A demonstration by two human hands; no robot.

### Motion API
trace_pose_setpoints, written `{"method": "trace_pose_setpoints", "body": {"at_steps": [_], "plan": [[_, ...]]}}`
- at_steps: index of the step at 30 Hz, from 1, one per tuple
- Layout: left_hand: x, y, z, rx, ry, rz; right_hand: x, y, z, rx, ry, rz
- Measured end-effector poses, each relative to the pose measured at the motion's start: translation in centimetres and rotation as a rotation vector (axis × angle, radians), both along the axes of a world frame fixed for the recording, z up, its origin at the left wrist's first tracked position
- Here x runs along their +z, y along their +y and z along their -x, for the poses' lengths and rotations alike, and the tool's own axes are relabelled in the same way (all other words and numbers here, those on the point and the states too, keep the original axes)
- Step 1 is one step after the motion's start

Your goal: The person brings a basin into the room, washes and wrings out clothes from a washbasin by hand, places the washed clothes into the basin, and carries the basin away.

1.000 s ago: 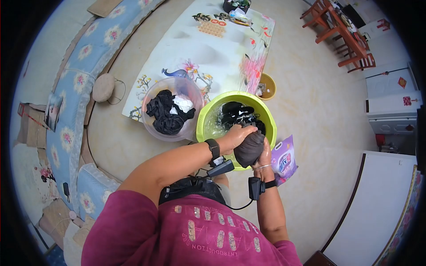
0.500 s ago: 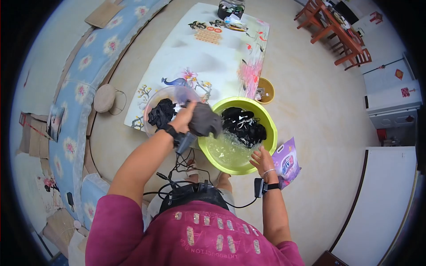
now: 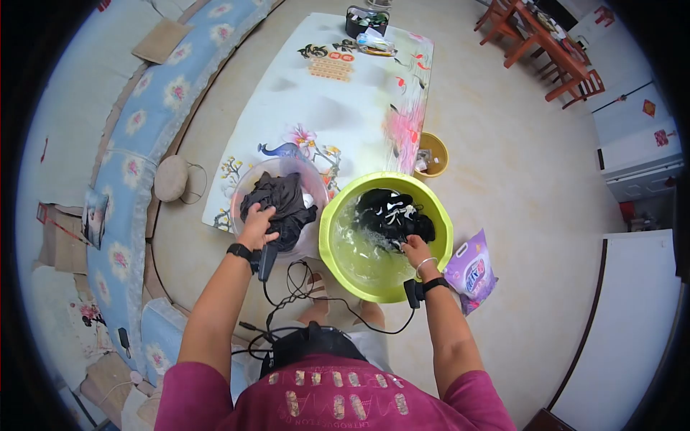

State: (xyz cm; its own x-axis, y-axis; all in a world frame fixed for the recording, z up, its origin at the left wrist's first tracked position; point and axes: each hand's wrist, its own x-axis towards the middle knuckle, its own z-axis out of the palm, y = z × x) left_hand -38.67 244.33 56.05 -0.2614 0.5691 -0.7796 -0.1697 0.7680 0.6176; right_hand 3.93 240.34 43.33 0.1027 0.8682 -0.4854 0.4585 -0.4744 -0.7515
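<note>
Head view: the person's left hand (image 3: 256, 227) is spread wide, thumb well apart from the fingers, at the near edge of a crumpled dark-grey cloth (image 3: 284, 205). That cloth lies heaped in a round, translucent plastic basin (image 3: 313, 177), with a small white fabric piece (image 3: 307, 200) showing at its right side. The right hand (image 3: 418, 252) is bent downward inside a larger, lime-green plastic basin (image 3: 328, 244), its fingertips at the near edge of a bunched mass of black clothing with white details (image 3: 388, 214); whether the fingers grip the fabric cannot be told. The black clothing lies partly in rippling, clear water (image 3: 359, 251), toward the far right of the basin.

The 2 basins stand side by side at the near end of a long white table with a printed flower, bird and fish pattern (image 3: 287, 108). A purple plastic bag with white lettering (image 3: 471, 273) is just beside the green basin on the right, and a small round yellow bin (image 3: 443, 154) stands beyond it, near the table's right edge. Each wrist bears 1 black strap with a dark box, and black cables (image 3: 298, 287) hang between them, near the person's magenta shirt (image 3: 338, 391).
</note>
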Motion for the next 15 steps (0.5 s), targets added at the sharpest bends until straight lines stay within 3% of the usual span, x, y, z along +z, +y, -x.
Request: {"method": "trace_pose_setpoints", "body": {"at_steps": [1,3,5,7,9,15], "plan": [[-0.1,-0.5,-0.3,-0.03,-0.037,-0.027,-1.1,0.9,0.5,0.118,-0.101,-0.13],[0.5,-1.4,-1.1,-0.099,-0.086,-0.061,-0.3,3.2,2.1,0.24,-0.13,-0.051],[1.9,-2.4,-2.1,-0.151,-0.073,-0.072,-1.2,4.5,3.9,0.396,-0.369,-0.074],[2.8,-3.2,-2.5,-0.204,-0.092,-0.055,-2.3,5.1,5.6,0.387,-0.419,0.057],[3.2,-3.9,-2.6,-0.227,-0.103,-0.028,-3.0,5.3,6.7,0.347,-0.516,0.39],[3.4,-4.9,-3.8,-0.261,-0.115,-0.008,-4.9,0.4,8.1,0.382,-0.451,0.433]]}}
